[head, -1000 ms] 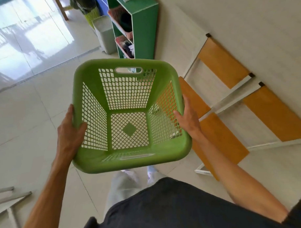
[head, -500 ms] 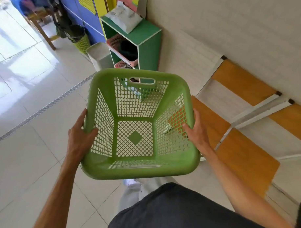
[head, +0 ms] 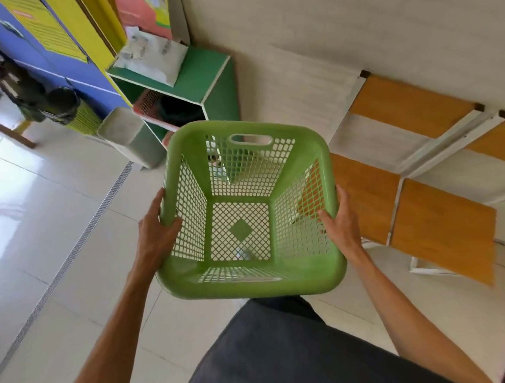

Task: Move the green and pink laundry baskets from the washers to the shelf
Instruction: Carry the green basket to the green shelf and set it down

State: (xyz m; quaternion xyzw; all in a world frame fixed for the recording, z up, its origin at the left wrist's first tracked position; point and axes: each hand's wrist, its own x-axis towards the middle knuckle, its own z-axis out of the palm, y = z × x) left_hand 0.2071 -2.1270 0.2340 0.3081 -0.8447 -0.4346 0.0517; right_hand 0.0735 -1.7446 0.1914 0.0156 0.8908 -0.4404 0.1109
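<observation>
Both hands' grip, left hand [head: 157, 237] and right hand [head: 342, 227], clasping the empty green lattice-walled basket [head: 250, 283] by its rim.

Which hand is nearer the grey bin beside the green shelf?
Left. The left hand grips the green plastic basket's rim on the grey bin's side; the right hand holds the opposite rim.

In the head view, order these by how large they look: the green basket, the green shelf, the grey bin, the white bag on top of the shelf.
1. green basket, largest, though it is nearest the camera
2. green shelf
3. grey bin and white bag: look alike, not ranked
</observation>
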